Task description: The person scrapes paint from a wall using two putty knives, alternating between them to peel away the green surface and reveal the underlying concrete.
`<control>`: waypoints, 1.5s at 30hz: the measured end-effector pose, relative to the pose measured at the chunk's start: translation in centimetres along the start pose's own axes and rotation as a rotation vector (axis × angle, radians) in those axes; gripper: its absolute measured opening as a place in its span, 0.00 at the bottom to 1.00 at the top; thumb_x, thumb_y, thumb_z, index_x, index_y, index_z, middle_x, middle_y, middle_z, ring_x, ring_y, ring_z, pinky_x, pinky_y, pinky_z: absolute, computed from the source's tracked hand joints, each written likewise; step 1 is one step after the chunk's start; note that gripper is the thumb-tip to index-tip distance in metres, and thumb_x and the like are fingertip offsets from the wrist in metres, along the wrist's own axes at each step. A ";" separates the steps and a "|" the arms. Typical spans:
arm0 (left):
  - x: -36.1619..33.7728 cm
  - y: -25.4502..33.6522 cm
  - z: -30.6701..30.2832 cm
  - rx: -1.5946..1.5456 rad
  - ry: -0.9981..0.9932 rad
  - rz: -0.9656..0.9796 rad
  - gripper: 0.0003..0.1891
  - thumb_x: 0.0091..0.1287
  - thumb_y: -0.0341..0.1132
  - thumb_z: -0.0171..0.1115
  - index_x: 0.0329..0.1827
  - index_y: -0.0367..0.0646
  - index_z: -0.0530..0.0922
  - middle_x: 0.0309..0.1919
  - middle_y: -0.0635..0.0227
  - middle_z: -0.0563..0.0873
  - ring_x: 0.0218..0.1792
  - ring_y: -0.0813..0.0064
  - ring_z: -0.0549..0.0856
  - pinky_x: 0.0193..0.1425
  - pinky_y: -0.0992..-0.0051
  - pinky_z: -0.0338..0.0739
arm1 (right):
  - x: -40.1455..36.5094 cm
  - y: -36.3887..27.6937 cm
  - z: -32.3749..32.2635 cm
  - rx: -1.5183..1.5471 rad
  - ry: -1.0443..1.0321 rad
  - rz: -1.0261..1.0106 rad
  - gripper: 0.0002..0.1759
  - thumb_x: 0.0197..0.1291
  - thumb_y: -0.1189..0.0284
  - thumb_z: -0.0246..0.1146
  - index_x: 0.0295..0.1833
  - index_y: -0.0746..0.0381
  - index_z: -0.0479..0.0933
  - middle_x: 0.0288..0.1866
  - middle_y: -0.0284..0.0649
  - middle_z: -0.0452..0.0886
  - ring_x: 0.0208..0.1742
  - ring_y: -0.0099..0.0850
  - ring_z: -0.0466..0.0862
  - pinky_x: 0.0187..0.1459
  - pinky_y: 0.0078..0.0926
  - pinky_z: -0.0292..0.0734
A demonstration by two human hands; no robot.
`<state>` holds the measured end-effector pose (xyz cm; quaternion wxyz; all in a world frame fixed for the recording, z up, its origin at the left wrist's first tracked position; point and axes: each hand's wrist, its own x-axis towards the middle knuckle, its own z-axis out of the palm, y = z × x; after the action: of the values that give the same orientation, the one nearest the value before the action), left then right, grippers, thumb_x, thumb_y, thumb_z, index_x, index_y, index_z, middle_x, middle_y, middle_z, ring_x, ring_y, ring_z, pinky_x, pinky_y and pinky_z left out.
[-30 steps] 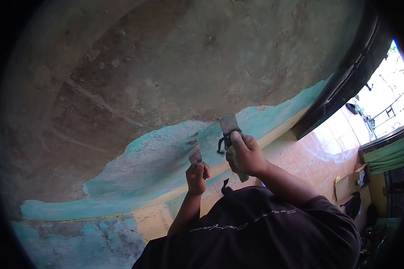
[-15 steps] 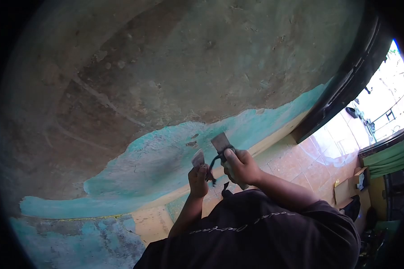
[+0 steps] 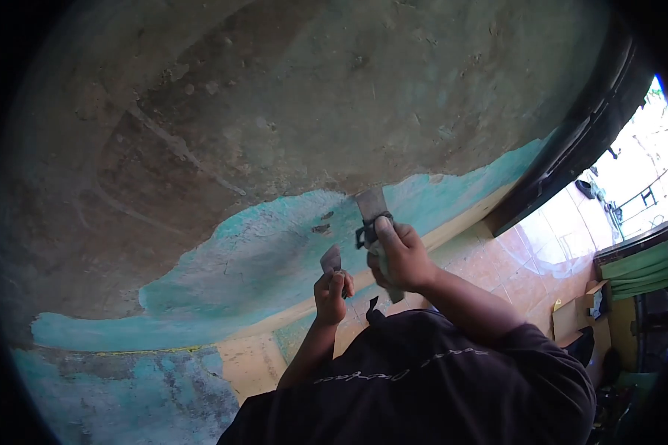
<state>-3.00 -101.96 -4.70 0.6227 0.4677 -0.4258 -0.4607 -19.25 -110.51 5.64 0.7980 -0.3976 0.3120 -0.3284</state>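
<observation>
My right hand (image 3: 406, 258) is closed around the handle of a scraper (image 3: 372, 203) with a wide flat blade, a dark strap wrapped near its base. The blade's edge overlaps the border where turquoise paint (image 3: 274, 245) meets the bare grey-brown wall (image 3: 289, 111). Lower and to the left, my left hand (image 3: 332, 299) grips a smaller scraper (image 3: 331, 258), blade pointing up, in front of the painted strip. A few dark chipped spots (image 3: 321, 228) mark the paint between the two blades.
A tiled floor (image 3: 531, 282) runs along the wall's base toward a bright doorway (image 3: 631, 170) with a dark frame (image 3: 564, 144). At right are a green cloth (image 3: 638, 272) and a cardboard box (image 3: 569, 315). Blue, worn paint covers the adjoining wall (image 3: 126, 393) at lower left.
My right hand has raised its scraper toward the upper edge of the turquoise paint. The strap, earlier dangling between my hands, now sits close to that scraper. My left hand has barely moved.
</observation>
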 end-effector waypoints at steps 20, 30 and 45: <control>-0.6 0.0 -0.8 -0.029 0.063 -0.007 0.22 0.73 0.47 0.47 0.24 0.40 0.70 0.18 0.70 0.73 0.22 0.82 0.70 0.27 0.79 0.61 | 0.2 1.8 0.9 -0.071 -0.095 -0.048 0.22 0.72 0.54 0.44 0.36 0.62 0.69 0.18 0.34 0.70 0.12 0.22 0.69 0.14 0.20 0.64; -1.8 -0.3 -2.2 -0.020 0.062 -0.002 0.23 0.73 0.48 0.46 0.23 0.41 0.69 0.18 0.70 0.72 0.22 0.81 0.69 0.27 0.79 0.61 | -0.1 0.8 0.6 -0.045 -0.119 -0.006 0.22 0.72 0.54 0.43 0.35 0.61 0.67 0.17 0.35 0.68 0.11 0.25 0.70 0.12 0.21 0.63; -1.7 -0.3 -1.2 0.016 -0.034 -0.010 0.24 0.73 0.49 0.47 0.22 0.41 0.69 0.18 0.71 0.71 0.21 0.82 0.69 0.27 0.79 0.61 | 0.4 -0.5 0.2 -0.017 -0.078 -0.001 0.23 0.71 0.54 0.47 0.37 0.64 0.70 0.20 0.34 0.70 0.13 0.21 0.68 0.13 0.20 0.62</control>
<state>-2.27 -100.14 -5.45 0.6093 0.4668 -0.4375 -0.4685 -18.98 -110.93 6.06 0.8060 -0.4171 0.2832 -0.3103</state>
